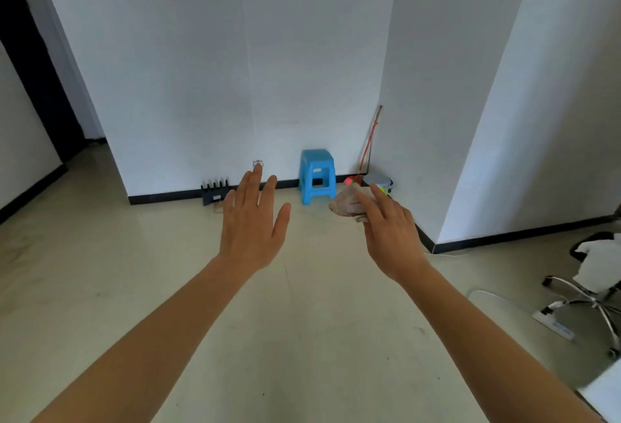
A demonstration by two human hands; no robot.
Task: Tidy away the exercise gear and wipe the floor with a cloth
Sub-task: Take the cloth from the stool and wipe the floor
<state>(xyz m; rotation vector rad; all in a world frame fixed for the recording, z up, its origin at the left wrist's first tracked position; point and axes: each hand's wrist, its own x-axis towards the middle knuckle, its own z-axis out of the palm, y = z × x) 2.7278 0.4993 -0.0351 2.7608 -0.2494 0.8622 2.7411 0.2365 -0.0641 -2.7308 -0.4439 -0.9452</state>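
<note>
Both my arms reach forward over the pale tiled floor [151, 288]. My left hand [252, 221] is held out flat with its fingers straight and spread, holding nothing. My right hand [389, 231] holds a crumpled brownish cloth [346, 204] in front of it, pinched under its fingers; the index finger points forward. A black rack with upright prongs [214, 191] stands on the floor against the white wall, just left of my left hand's fingertips.
A blue plastic stool [317, 175] stands by the wall. In the corner are a broom with a red handle [368, 147] and a small bin [379, 183]. An office chair base [591, 298] and a white power strip [554, 323] lie right. A dark doorway [30, 69] opens left.
</note>
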